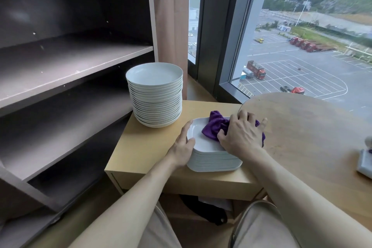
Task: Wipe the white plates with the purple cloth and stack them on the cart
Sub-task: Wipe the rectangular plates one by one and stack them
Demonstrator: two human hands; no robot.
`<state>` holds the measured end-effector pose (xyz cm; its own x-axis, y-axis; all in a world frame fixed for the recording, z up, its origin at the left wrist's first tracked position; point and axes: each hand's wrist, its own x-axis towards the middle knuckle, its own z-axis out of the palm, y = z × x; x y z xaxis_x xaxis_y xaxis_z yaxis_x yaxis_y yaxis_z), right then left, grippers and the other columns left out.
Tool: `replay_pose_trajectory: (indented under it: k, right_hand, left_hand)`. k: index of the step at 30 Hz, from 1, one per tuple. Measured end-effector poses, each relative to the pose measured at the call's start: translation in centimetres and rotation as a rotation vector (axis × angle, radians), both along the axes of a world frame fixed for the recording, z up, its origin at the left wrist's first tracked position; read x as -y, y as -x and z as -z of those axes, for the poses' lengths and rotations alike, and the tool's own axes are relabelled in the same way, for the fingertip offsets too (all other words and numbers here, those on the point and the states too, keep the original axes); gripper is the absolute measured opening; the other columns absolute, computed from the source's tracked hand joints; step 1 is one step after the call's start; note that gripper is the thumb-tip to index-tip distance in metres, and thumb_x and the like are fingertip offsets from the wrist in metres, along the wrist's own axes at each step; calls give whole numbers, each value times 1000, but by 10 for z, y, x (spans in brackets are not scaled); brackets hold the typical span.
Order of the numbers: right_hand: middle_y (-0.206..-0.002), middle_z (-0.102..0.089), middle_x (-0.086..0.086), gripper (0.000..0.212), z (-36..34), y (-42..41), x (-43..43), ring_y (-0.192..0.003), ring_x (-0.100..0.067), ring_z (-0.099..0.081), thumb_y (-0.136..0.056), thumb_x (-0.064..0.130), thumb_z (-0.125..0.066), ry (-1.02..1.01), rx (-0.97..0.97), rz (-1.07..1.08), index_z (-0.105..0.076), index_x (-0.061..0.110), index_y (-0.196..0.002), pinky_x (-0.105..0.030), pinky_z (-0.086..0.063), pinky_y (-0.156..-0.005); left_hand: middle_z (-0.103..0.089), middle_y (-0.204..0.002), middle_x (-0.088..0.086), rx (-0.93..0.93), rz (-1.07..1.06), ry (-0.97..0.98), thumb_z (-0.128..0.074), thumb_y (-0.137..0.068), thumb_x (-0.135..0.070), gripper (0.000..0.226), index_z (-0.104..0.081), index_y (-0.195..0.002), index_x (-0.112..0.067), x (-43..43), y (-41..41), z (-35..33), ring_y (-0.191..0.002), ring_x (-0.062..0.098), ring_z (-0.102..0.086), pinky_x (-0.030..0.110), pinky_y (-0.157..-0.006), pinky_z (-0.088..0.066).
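Crumpled purple cloth (215, 125) lies atop a low square white plate stack (213, 159); a taller round white plate stack (156, 96) stands by the brown cart (80, 60).

The right hand (241, 137) grips a bunched purple cloth (216, 127) on the top plate (201, 141) of a stack of square white plates (213, 162), which sits near on a low wooden table (145, 147). The left hand (182, 147) holds that plate's left edge, thumb over the rim. Farther left on the table stands a taller stack of round white plates (155, 94). A cart (70, 62) with open shelves is on the left, a round table (312, 137) on the right.
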<state>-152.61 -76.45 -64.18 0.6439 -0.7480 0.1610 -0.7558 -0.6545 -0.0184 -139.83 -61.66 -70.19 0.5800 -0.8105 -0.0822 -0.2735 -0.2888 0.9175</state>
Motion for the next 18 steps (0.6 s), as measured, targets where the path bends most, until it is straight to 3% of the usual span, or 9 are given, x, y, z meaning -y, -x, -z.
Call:
replay_pose_trajectory:
  k: [3,7,9,12,15,18]
  right_hand:
    - [-153,-34,-7,54,0,-4,4,-140,-37,-30,-93,43,-47,-77,14,-106,-32,38,-144,-67,-22,-112]
    - [-143,-49,2,41,0,-14,0,-131,-32,-42,-96,37,-45,-36,-16,-221,-46,41,-137,-60,-29,-104]
    - [-140,-52,2,39,-1,-19,-4,-129,-32,-44,-97,38,-44,-17,-19,-231,-47,40,-136,-60,-30,-103]
    - [-137,-55,3,40,-1,-28,-12,-128,-29,-45,-98,40,-43,-23,-14,-275,-48,41,-137,-61,-29,-104]
    - [-134,-57,5,45,-4,-37,-22,-125,-27,-45,-94,49,-36,-76,-28,-366,-52,42,-136,-59,-29,-104]
    - [-130,-58,7,38,-3,-36,-26,-124,-25,-45,-99,45,-42,-94,-19,-430,-55,42,-134,-56,-30,-103]
  left_hand:
    - [-23,-164,2,-74,-12,35,-37,-99,-26,66,-13,-157,-44,3,3,2,-144,17,-28,37,-121,-22]
    - [-22,-165,-3,-191,-24,118,-39,-88,-40,74,-15,-158,-41,7,2,6,-150,19,-24,46,-124,-20]
    - [-20,-166,-8,-213,-16,139,-40,-91,-57,72,-15,-157,-45,7,1,8,-151,16,-22,46,-125,-19]
    - [-21,-166,-9,-240,-10,137,-36,-79,-84,85,-17,-155,-50,7,1,6,-151,14,-22,46,-125,-18]
    - [-22,-165,-11,-231,-13,151,-32,-82,-84,85,-16,-157,-45,6,3,1,-150,10,-23,43,-126,-19]
    - [-23,-163,-14,-253,-12,163,-31,-93,-77,66,-21,-152,-48,2,6,-6,-149,8,-24,43,-126,-20]
